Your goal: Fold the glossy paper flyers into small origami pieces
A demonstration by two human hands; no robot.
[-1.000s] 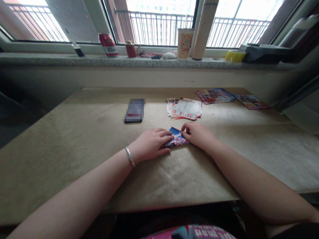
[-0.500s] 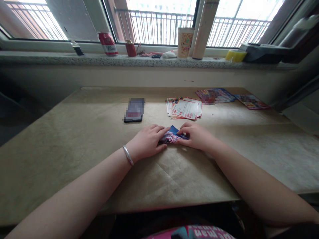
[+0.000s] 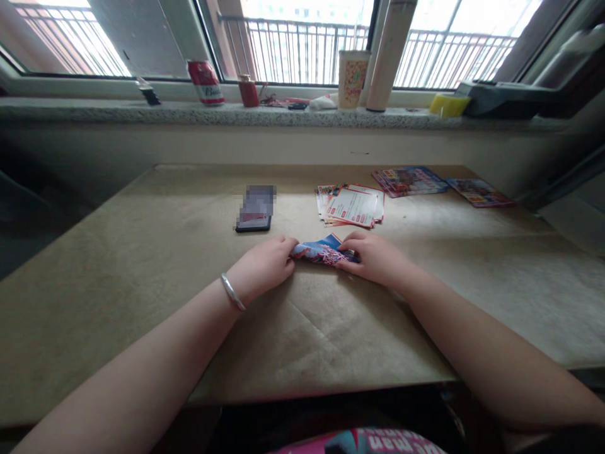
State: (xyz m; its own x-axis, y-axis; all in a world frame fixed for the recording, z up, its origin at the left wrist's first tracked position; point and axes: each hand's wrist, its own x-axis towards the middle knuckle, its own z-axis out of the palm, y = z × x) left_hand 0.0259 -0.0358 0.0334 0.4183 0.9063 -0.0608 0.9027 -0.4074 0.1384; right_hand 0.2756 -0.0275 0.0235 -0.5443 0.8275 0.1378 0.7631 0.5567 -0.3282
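A folded blue and red printed paper lies on the brown table between my two hands. My left hand, with a silver bracelet on its wrist, pinches the paper's left end with curled fingers. At the paper's right end, my right hand presses down with its fingers closed on it. The paper is stretched into a narrow strip between the hands.
A dark phone lies just beyond my left hand. A fan of red and white leaflets and two colourful leaflets lie farther back. The window sill holds a red can, a paper cup and small items.
My left hand slid to the left and curled onto the paper's end. The paper went from a flat folded shape to a narrower, longer strip between both hands.
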